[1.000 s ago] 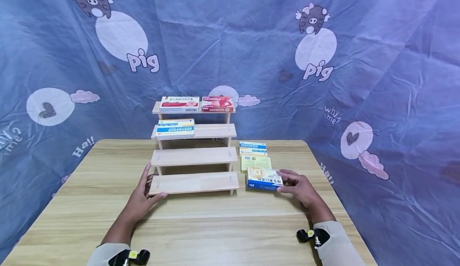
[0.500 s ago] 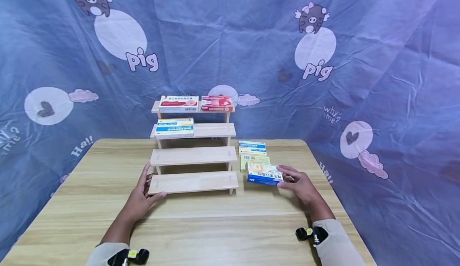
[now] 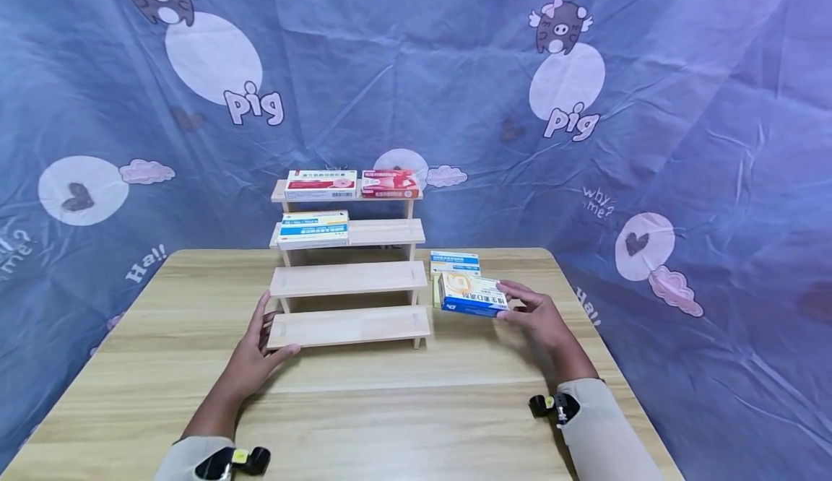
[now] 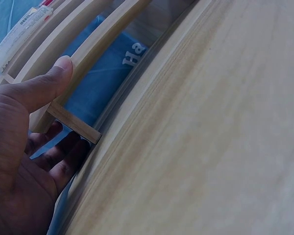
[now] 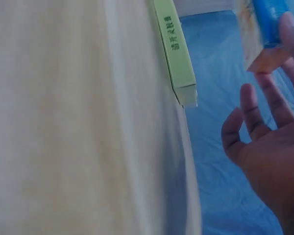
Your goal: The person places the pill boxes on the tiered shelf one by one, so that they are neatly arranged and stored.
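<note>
My right hand (image 3: 536, 316) pinches the right end of a white and blue medicine box (image 3: 473, 295). The box is lifted off the table, and a yellow-green box (image 5: 176, 54) lies below it, mostly covered in the head view. Left of these stands a four-step wooden display rack (image 3: 347, 279). My left hand (image 3: 256, 354) grips the left end of its lowest step, thumb along the front edge and fingers around the side by the leg (image 4: 73, 121). On the top step sit a white and red box (image 3: 321, 185) and a red box (image 3: 391, 184).
A blue and white box (image 3: 313, 228) occupies the left of the second step down. Another blue and white box (image 3: 455, 263) lies on the wooden table (image 3: 390, 423), right of the rack. A blue printed cloth (image 3: 416, 69) hangs behind the table.
My right hand has raised the white and blue medicine box off the table and moved it back over the yellow-green box. My left hand stays at the rack.
</note>
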{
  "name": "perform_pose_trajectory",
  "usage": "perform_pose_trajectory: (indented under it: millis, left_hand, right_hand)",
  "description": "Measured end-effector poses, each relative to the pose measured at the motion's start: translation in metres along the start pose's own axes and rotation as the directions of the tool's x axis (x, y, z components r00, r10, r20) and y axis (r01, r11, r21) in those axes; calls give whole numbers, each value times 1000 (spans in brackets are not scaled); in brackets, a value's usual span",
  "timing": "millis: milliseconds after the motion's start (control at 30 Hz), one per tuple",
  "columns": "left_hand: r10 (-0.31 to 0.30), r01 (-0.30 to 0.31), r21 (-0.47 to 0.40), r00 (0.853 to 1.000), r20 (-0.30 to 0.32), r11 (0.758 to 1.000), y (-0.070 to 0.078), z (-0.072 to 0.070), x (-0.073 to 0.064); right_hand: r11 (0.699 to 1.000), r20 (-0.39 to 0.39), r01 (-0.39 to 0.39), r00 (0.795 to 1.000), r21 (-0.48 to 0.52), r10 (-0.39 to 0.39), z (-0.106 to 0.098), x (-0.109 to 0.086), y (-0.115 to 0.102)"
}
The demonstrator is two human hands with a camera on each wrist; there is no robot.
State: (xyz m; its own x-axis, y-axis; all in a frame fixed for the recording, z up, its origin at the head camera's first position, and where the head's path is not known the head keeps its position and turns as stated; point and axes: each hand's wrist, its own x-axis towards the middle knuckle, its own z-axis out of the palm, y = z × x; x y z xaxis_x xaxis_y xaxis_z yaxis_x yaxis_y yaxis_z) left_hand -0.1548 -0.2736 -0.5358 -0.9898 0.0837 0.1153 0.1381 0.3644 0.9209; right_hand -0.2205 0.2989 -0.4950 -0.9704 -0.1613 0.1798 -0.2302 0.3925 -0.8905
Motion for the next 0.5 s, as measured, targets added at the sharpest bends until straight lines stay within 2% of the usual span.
perform_pose_trajectory:
  millis: [333, 500]
  left_hand:
    - [-2, 2, -3, 1000, 2, 1000, 3, 0, 0]
    - [-3, 3, 5, 1000, 3, 1000, 4, -1, -1]
  right_hand:
    - [1000, 34, -4, 999, 15, 4, -1, 23, -11]
    - [999, 26, 3, 1000, 52, -5, -2, 32, -20]
